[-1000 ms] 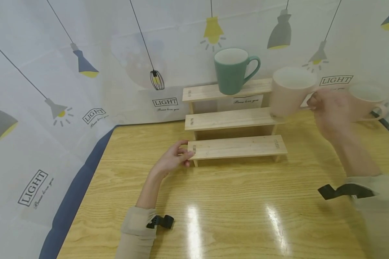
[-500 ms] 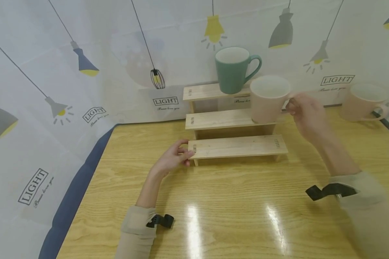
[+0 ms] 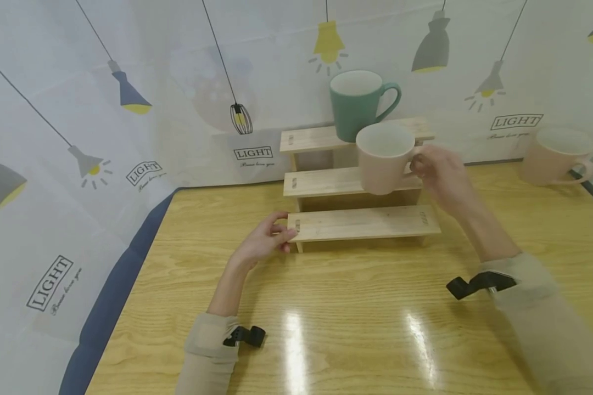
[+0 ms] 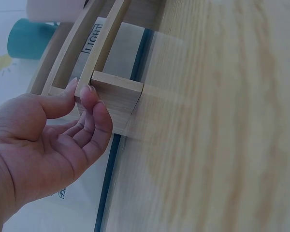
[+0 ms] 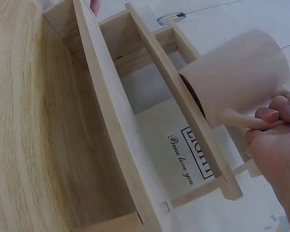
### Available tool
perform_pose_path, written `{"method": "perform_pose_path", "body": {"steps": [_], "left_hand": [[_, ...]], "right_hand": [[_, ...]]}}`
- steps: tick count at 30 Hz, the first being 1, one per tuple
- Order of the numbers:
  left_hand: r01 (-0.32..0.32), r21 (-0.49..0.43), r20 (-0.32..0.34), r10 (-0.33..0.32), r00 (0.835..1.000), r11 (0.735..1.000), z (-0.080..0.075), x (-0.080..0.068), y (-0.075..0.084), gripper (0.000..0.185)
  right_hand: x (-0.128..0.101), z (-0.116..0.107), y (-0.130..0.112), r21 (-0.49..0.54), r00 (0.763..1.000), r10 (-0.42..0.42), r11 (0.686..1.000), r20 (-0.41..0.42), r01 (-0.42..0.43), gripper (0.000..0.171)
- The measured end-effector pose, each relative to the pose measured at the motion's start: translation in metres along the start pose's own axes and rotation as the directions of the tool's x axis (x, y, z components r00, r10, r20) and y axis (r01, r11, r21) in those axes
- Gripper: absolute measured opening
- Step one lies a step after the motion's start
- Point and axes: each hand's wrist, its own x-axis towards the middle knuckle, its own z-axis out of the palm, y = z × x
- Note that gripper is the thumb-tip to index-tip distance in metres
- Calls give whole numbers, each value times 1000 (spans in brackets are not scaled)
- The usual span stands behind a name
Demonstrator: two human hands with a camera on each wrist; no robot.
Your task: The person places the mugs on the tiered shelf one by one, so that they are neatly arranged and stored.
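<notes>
Gripping the pink mug (image 3: 382, 164) by its handle (image 5: 241, 120), the right hand (image 3: 443, 176) was the nearer; the mug lay toward its nine o'clock, long axis near upright, over the middle shelf (image 3: 321, 182), contact unclear. The left hand (image 3: 264, 238) pinched the bottom shelf (image 3: 361, 223) at its end, the mug toward two o'clock.

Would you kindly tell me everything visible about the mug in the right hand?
The pale pink mug has smooth, ceramic-looking sides, a whitish interior and one handle, gripped by the right hand. It is roughly upright at the middle shelf of the wooden stand; whether its base touches it is unclear.
</notes>
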Motion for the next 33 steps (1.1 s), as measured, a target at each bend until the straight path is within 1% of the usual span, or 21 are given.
{"method": "perform_pose_path", "body": {"steps": [3,10,12,14,21,22,25,28,33], "left_hand": [[-3,-4,3,3,1000,1000,0,0,0,64],[3,-9,15,-2,1000,1000,0,0,1,65],[4,-6,15,-4,1000,1000,0,0,1,66],[2,-3,15,-2,1000,1000,0,0,1,65],[3,-9,20,-2,1000,1000,0,-2,3,66],[3,-11,21,-2,1000,1000,0,-2,3,66],[4,-12,21,-4,1000,1000,0,-2,3,66],[7,-7,19,-7,1000,1000,0,-2,3,66],[4,0,18,-4,1000,1000,0,-2,3,66]], "right_hand": [[3,2,4,-7,1000,6,1000,16,-5,37],[9,7,8,-6,998,57,998,8,-57,37],[11,8,9,-33,998,65,997,11,-64,36],[13,9,10,-35,997,72,997,24,-71,36],[20,7,13,-80,993,65,995,99,-57,32],[21,7,14,-101,992,66,993,103,-55,32],[23,7,15,-118,990,71,991,119,-56,30],[24,6,16,-117,990,73,991,123,-58,30],[26,8,17,-115,992,74,991,106,-62,28]]}}
